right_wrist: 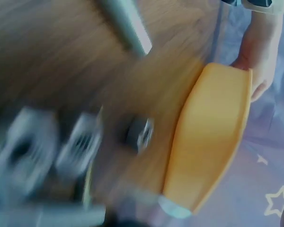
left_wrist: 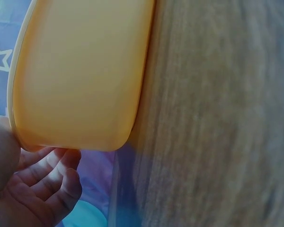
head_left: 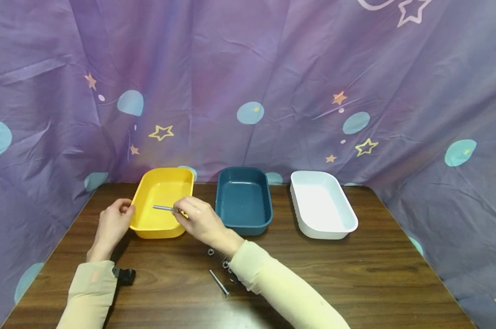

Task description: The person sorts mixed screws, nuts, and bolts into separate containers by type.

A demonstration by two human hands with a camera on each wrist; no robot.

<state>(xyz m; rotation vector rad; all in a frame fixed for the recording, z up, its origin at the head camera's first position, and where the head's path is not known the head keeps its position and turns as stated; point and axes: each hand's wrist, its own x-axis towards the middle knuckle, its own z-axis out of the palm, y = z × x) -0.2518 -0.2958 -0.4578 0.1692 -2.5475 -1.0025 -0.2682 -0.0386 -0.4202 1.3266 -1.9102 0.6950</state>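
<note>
My left hand holds the left rim of the yellow tray. In the left wrist view the thumb lies at the rim and the fingers curl by the tray's outer wall. Over that tray, my right hand pinches a long metal bolt, its shank pointing left; the end in the fingers is hidden. Another bolt lies on the table near the right forearm. Close to it are a nut and further nuts, partly covered by the sleeve.
A dark blue tray stands right of the yellow one, and a white tray farther right. All stand on a brown wooden table along a purple patterned cloth. Small hardware in the right wrist view is blurred.
</note>
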